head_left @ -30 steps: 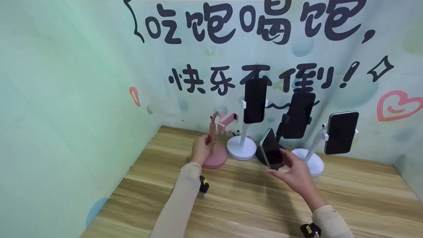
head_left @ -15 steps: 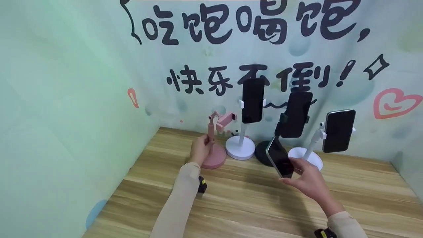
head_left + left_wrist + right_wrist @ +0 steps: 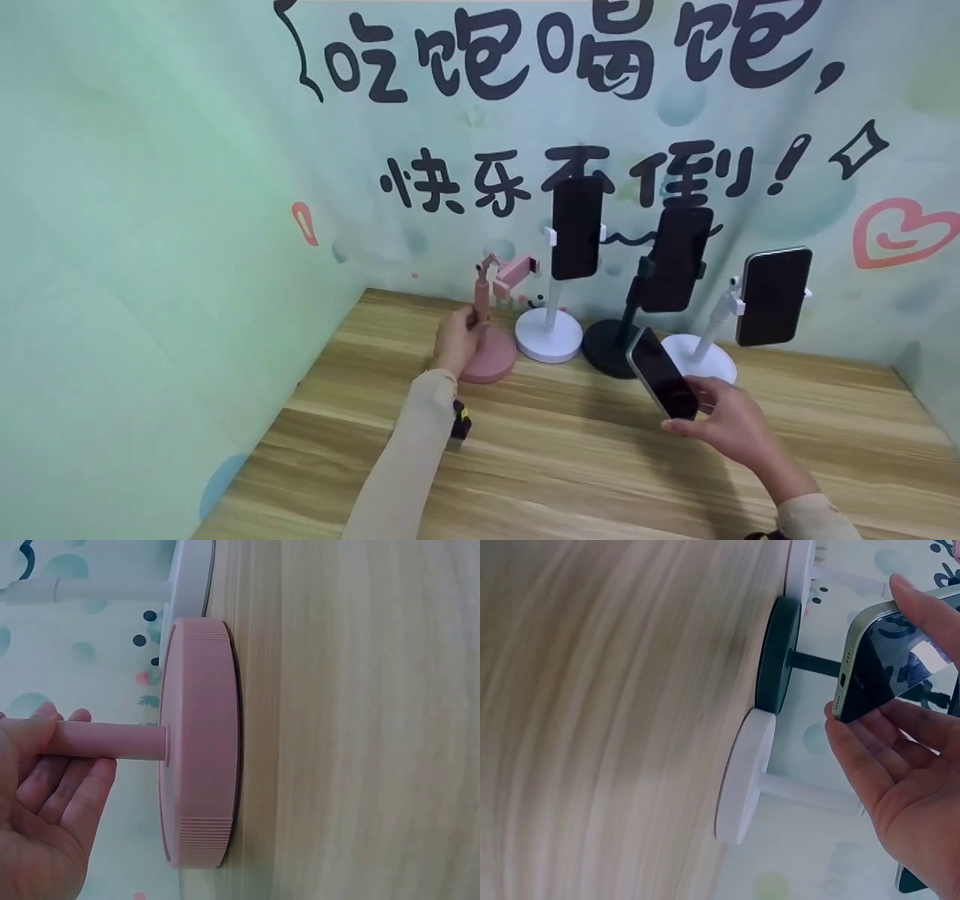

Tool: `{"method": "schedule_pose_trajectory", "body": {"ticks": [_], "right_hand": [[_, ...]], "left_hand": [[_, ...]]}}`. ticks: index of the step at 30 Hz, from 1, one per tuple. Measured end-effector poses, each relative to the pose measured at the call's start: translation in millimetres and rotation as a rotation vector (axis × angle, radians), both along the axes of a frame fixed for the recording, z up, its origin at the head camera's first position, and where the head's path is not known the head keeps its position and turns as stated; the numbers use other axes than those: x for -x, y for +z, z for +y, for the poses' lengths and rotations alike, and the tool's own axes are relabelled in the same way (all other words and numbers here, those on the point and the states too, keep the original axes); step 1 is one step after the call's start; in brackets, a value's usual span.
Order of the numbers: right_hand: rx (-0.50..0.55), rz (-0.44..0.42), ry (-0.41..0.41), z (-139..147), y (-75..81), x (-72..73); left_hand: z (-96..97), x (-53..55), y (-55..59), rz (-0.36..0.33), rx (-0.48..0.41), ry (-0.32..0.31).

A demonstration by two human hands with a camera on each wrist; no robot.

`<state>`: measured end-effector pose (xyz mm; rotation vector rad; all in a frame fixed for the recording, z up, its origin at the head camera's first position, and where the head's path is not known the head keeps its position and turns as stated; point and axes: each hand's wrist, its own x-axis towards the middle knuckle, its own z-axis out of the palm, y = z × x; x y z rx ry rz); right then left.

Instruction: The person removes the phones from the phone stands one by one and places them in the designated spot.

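- The left hand's grip (image 3: 456,341) is curled round the pole of the pink stand (image 3: 491,356), just above its round base.
- The pink stand is upright on the worktop (image 3: 555,465), and its pole sits inside that grip.
- The right hand's grip (image 3: 731,424) pinches the loose phone (image 3: 664,375) near its bottom end, thumb on one side edge and fingers on the other.
- The loose phone leans to the left, up in the air over the worktop, and most of it sticks out past the fingers.
- It is well apart from the pink stand, and from the head it shows in front of the black stand (image 3: 606,352) and the right white stand (image 3: 720,366).
- The left white stand (image 3: 547,345) is just beside the pink one.
- These three stands each carry a dark-screened phone.
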<state>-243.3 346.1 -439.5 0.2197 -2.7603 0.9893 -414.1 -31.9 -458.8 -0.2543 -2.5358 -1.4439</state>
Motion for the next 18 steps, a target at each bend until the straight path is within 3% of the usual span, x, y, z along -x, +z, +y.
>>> {"method": "schedule_pose_trajectory", "body": {"ticks": [6, 18], "right_hand": [[-0.069, -0.046, -0.031, 10, -0.1, -4.7], [-0.148, -0.134, -0.082, 38, -7.9, -14.4]], "left_hand": [[-1.9, -2.1, -0.1, 0.025, 0.033, -0.004], [-0.4, -2.9, -0.8, 0.025, 0.009, 0.003]]}}
